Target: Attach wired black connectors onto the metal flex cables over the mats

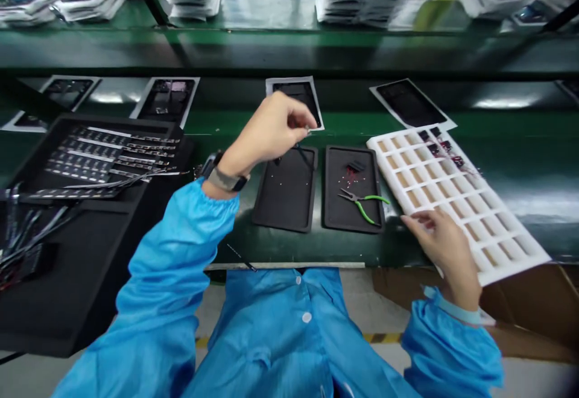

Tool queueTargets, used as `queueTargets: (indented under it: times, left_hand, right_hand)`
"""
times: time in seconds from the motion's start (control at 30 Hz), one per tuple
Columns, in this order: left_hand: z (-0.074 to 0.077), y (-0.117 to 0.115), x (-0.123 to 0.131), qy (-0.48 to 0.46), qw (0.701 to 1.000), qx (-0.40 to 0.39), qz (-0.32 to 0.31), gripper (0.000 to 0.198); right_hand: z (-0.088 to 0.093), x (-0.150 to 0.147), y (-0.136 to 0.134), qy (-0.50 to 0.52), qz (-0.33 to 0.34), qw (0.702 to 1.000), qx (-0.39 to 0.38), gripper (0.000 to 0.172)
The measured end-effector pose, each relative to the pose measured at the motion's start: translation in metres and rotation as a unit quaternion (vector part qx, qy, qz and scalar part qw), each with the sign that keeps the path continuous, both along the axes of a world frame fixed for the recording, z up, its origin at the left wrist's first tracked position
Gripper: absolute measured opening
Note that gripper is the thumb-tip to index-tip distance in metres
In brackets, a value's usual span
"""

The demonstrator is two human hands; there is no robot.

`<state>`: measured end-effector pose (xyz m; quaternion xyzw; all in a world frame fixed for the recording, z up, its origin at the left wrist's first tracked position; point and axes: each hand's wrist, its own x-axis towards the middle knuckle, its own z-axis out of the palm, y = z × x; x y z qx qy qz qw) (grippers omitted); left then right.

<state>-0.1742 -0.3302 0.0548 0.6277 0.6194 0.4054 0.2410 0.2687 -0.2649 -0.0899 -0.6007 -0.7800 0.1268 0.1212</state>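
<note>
Over a green bench (520, 169), left hand (271, 132) pinches fingers shut; right hand (446, 247) lies open on white tray (513, 267).

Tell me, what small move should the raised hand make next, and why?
Probably the left hand should ease down onto the left black tray. Its fingertips are pinched shut just above that tray, on something too small to make out, and tiny specks lie there. The right hand rests on the white compartment tray, and the green-handled pliers lie untouched.

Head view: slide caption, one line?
Left hand pinched shut above the left black tray; right hand rests on white compartment tray; green-handled pliers lie between.
</note>
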Motion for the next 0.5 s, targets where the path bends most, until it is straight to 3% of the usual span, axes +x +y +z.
queueTargets:
  times: [0.1, 0.2, 0.37, 0.5]
  left_hand:
    - [0.004, 0.060, -0.003, -0.043, 0.998, 0.024, 0.030, 0.019]
    - [-0.010, 0.116, -0.013, -0.137, 0.984, 0.053, 0.099, 0.025]
    - [-0.072, 0.175, -0.033, -0.231, 0.946, -0.012, 0.225, 0.019]
    - [-0.124, 0.184, -0.046, -0.180, 0.959, -0.083, 0.201, 0.032]
  right_hand:
    - [-0.020, 0.006, -0.015, -0.025, -0.018, 0.999, 0.036, 0.029]
    - [-0.024, -0.004, -0.025, -0.023, -0.045, 0.999, 0.019, 0.019]
    - [-0.017, -0.021, -0.023, 0.005, -0.081, 0.997, -0.013, 0.015]
    - [-0.015, -0.034, -0.026, 0.012, -0.100, 0.995, -0.009, 0.015]
